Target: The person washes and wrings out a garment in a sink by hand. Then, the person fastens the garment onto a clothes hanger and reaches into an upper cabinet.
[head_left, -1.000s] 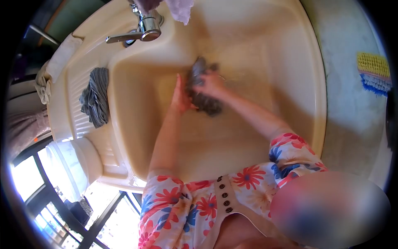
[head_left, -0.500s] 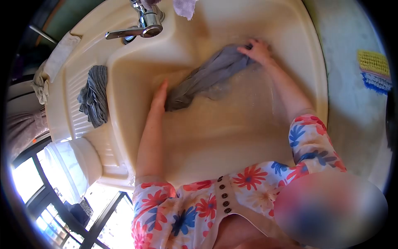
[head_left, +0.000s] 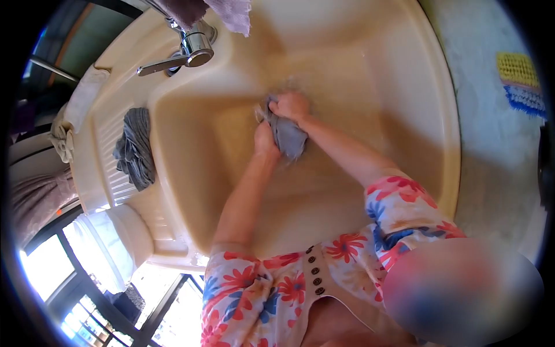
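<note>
A grey cloth [head_left: 289, 137] is bunched up between my two hands in the beige sink basin [head_left: 191, 168]. My left hand [head_left: 266, 140] is closed on its left side. Just above and to the right, my right hand [head_left: 290, 106] grips the cloth's upper part with curled fingers. Splashing water blurs the area round the hands.
A chrome faucet [head_left: 196, 49] stands at the upper left, below a hanging purple cloth [head_left: 231, 13]. Another grey cloth [head_left: 136, 148] lies on the ribbed drainboard, near a white bucket [head_left: 124, 237]. A yellow and blue scrubber [head_left: 521, 81] is at the far right.
Half a second ago the cloth was stretched out between my spread hands. Both hands have since come together near the basin's middle, bunching it, and their fingers have closed on it.
</note>
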Demonstrator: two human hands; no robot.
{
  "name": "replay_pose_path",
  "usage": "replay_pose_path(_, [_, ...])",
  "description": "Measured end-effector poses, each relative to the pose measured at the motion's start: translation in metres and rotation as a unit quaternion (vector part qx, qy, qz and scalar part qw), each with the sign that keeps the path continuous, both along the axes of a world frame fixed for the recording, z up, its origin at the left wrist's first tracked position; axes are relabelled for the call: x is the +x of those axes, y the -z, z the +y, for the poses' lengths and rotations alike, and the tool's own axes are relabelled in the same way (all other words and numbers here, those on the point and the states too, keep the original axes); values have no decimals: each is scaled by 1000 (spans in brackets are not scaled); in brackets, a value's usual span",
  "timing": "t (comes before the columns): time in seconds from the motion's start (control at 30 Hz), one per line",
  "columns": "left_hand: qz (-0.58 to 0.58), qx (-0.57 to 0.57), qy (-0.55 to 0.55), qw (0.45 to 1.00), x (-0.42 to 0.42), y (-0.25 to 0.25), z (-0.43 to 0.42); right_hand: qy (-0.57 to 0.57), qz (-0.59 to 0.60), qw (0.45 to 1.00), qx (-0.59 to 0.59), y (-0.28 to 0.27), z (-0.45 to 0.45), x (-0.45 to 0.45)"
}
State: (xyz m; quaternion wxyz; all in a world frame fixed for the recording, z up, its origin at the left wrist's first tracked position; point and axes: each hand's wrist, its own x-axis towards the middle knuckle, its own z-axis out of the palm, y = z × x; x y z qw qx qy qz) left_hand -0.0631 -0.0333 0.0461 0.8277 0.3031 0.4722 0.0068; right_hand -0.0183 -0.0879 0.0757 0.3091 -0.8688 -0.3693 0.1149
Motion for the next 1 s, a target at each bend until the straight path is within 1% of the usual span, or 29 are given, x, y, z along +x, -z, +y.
replay_pose_path(0.07, [-40,-90,-15,995,4,-4,-1,8,3,1000,-25,-2,-19,11])
replay_pose_path(0.1, [-128,-73,30,989,-7,39,7,17,7,999,-29,-3,-21,15])
replay_pose_path(0.2, [-83,40,66,993,-21,38,7,56,47,994,83,16,-26,0])
replay_pose_path(0.23, [25,-19,65,997,-7,23,0,114,168,978,-41,30,-29,22])
replay_pose_path(0.27, [56,32,98,993,7,10,8,61,71,993,-74,46,-40,58])
replay_pose_path(0.3, [95,79,133,983,10,-3,15,11,-18,994,-109,59,-55,79])
replay_pose_path(0.33, [130,120,164,970,13,-17,18,-6,-27,989,-147,40,-68,95])
replay_pose_path(0.37, [188,249,272,911,14,-37,38,-24,-43,981,-187,8,-81,117])
replay_pose_path(0.43, [91,318,345,878,-20,-6,89,27,21,964,-264,-8,-110,168])
replay_pose_path(0.5, [215,277,303,886,-26,-45,91,153,10,967,-204,17,-116,195])
replay_pose_path(0.53, [278,250,282,884,-29,-58,90,215,8,960,-177,19,-115,191])
replay_pose_path(0.57, [239,124,252,930,-25,-50,89,203,2,952,-228,31,-99,162])
replay_pose_path(0.63, [161,59,195,966,-10,-37,66,115,-39,972,-199,57,-62,96])
replay_pose_path(0.67, [124,25,167,978,-8,-29,55,55,-24,986,-159,63,-45,64])
replay_pose_path(0.7, [69,-24,131,989,-7,-20,52,39,104,985,-133,43,-29,40])
replay_pose_path(0.73, [14,-73,96,993,-8,-9,50,19,60,998,-26,19,-22,8])
replay_pose_path(0.77, [-40,-124,56,990,-11,5,48,-4,14,997,79,3,-20,-11])
replay_pose_path(0.8, [-92,59,133,985,-20,31,45,-27,-18,994,100,2,-23,-12])
replay_pose_path(0.83, [-142,240,206,938,-27,63,43,-48,-52,990,122,1,-24,-9])
replay_pose_path(0.87, [-133,324,240,906,-23,60,45,-72,-90,983,146,1,-24,-1])
replay_pose_path(0.9, [-118,406,267,866,-20,57,47,35,-50,993,102,17,-32,19])
replay_pose_path(0.93, [-45,392,269,879,-9,9,49,-14,-65,997,-46,23,-54,51])
replay_pose_path(0.97, [28,377,271,886,4,-43,55,-61,-81,977,-190,29,-79,85])
replay_pose_path(1.0, [101,357,266,890,9,-66,59,-43,-62,953,-292,30,-98,110])
